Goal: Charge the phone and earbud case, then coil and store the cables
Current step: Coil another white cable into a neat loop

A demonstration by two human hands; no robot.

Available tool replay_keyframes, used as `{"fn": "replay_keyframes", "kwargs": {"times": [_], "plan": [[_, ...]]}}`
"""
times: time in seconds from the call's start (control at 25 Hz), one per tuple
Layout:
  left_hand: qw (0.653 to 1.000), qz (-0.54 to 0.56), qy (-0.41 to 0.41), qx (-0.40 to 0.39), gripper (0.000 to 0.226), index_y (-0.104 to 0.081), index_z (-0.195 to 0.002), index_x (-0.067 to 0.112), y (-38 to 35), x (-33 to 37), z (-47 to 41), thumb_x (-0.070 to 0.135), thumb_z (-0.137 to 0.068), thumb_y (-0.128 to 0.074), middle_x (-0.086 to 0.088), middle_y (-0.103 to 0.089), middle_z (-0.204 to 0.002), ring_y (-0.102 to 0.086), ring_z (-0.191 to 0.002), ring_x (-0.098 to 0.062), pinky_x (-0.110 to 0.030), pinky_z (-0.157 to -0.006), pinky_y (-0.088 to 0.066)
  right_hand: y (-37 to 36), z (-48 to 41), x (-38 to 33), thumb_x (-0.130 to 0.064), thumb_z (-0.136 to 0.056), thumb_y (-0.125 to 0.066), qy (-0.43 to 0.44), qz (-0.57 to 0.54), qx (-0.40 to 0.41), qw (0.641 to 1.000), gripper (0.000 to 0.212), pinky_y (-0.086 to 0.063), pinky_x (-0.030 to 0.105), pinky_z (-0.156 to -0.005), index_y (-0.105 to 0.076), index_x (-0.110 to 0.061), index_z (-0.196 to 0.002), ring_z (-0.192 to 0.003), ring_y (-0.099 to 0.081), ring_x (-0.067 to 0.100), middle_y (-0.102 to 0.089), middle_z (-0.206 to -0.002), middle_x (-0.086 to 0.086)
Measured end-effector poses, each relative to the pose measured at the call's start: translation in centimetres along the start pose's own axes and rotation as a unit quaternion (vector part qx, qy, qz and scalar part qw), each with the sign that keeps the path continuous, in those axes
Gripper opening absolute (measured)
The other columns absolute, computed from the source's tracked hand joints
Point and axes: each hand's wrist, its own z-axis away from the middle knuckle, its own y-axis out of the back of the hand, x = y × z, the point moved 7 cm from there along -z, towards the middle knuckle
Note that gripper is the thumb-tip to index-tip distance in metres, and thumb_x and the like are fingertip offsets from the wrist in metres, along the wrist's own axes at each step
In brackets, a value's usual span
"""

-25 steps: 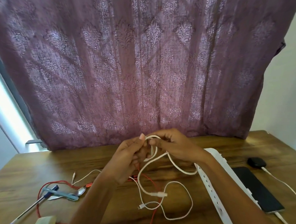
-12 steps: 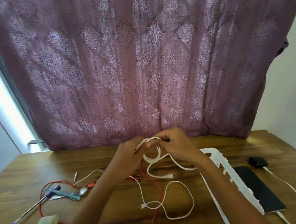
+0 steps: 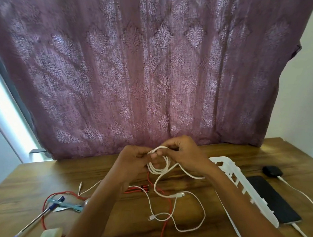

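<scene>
Two hands, the left hand and the right hand, pinch a half-wound white charging cable above the brown wooden bench; its tail trails loose. The flat black phone and small black earbud case lie at right, each apparently plugged in. Coiling seems midway, storing undone. A purple patterned curtain hangs behind.

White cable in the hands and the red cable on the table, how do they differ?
The white cable is partly wound into loops; the red cable lies uncoiled. The white cable is held by the left hand and right hand above the table; the red cable lies untouched on it. Both trail slack across the wood.
</scene>
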Motion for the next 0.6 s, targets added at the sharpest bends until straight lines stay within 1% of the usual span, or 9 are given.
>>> {"fn": "replay_keyframes", "kwargs": {"times": [0.12,0.24,0.28,0.32,0.36,0.44,0.48,0.52,0.6], "plan": [[0.999,0.032,0.016,0.022,0.016,-0.07,-0.083,0.011,0.1,0.1,0.3,0.003,-0.087,-0.057,0.0,-0.072,-0.064,-0.069,-0.062,-0.007,-0.014,-0.052,-0.05,0.0,0.0,-0.2,-0.045,-0.074,-0.072,0.008,0.031,0.012,0.999,0.023,-0.05,0.044,-0.07,-0.074,-0.026,-0.087,-0.068,-0.063,0.012,-0.072,-0.075,-0.003],[0.996,0.038,0.015,0.079,0.015,-0.071,-0.084,0.011,0.9,-0.3,0.2,0.004,-0.087,-0.058,-0.001,-0.072,-0.065,-0.069,-0.063,-0.009,-0.018,-0.054,-0.053,0.3,0.6,-0.8,-0.067,-0.065,-0.062,0.041,0.164,0.035,0.985,0.049,-0.045,0.027,-0.063,-0.068,-0.036,-0.102,-0.062,-0.055,-0.004,-0.071,-0.082,-0.012],[0.993,0.048,0.019,0.108,0.014,-0.071,-0.084,0.011,1.5,-0.7,0.2,0.004,-0.086,-0.059,-0.001,-0.072,-0.066,-0.069,-0.064,-0.011,-0.022,-0.057,-0.056,0.8,1.0,-1.0,-0.071,-0.063,-0.058,0.063,0.206,0.064,0.974,0.058,-0.042,0.02,-0.062,-0.065,-0.037,-0.109,-0.064,-0.053,-0.009,-0.07,-0.086,-0.015],[0.989,0.06,0.025,0.136,0.013,-0.071,-0.082,0.01,2.2,-1.1,0.1,0.004,-0.086,-0.06,-0.001,-0.072,-0.065,-0.069,-0.065,-0.012,-0.026,-0.061,-0.058,1.4,1.3,-1.3,-0.072,-0.062,-0.057,0.088,0.234,0.099,0.963,0.061,-0.04,0.015,-0.062,-0.064,-0.035,-0.11,-0.067,-0.051,-0.01,-0.068,-0.087,-0.019],[0.984,0.071,0.029,0.16,0.012,-0.071,-0.08,0.01,2.9,-1.4,0.1,0.005,-0.085,-0.061,0.0,-0.071,-0.064,-0.069,-0.067,-0.014,-0.031,-0.065,-0.058,2.1,1.7,-1.3,-0.069,-0.063,-0.058,0.115,0.244,0.126,0.955,0.056,-0.038,0.013,-0.06,-0.068,-0.033,-0.104,-0.068,-0.05,-0.009,-0.064,-0.082,-0.022],[0.978,0.089,0.039,0.187,0.012,-0.07,-0.077,0.009,4.1,-2.0,0.2,0.007,-0.086,-0.061,-0.001,-0.07,-0.062,-0.067,-0.067,-0.015,-0.034,-0.069,-0.057,2.8,2.4,-0.9,-0.057,-0.072,-0.06,0.171,0.233,0.156,0.944,0.031,-0.038,0.016,-0.058,-0.072,-0.03,-0.082,-0.065,-0.047,-0.002,-0.053,-0.07,-0.024],[0.975,0.101,0.043,0.193,0.012,-0.07,-0.079,0.008,4.6,-2.2,0.2,0.008,-0.086,-0.061,-0.003,-0.07,-0.064,-0.067,-0.066,-0.014,-0.033,-0.069,-0.058,3.0,2.7,-0.7,-0.047,-0.077,-0.063,0.187,0.202,0.164,0.947,0.019,-0.038,0.018,-0.059,-0.072,-0.03,-0.078,-0.064,-0.045,0.0,-0.052,-0.067,-0.021],[0.972,0.116,0.047,0.197,0.011,-0.07,-0.081,0.007,5.0,-2.5,0.1,0.008,-0.086,-0.061,-0.006,-0.07,-0.068,-0.068,-0.066,-0.014,-0.031,-0.068,-0.058,3.3,3.0,-0.2,-0.034,-0.08,-0.066,0.188,0.143,0.164,0.958,0.007,-0.039,0.019,-0.061,-0.072,-0.031,-0.079,-0.065,-0.047,0.003,-0.054,-0.067,-0.015],[0.967,0.132,0.054,0.21,0.01,-0.07,-0.085,0.005,5.8,-3.1,0.0,0.009,-0.086,-0.061,-0.012,-0.071,-0.077,-0.068,-0.07,-0.017,-0.032,-0.069,-0.057,3.6,3.4,1.0,-0.013,-0.08,-0.068,0.141,-0.024,0.163,0.976,0.021,-0.042,0.019,-0.065,-0.073,-0.033,-0.082,-0.069,-0.054,0.01,-0.061,-0.072,-0.003]]}}
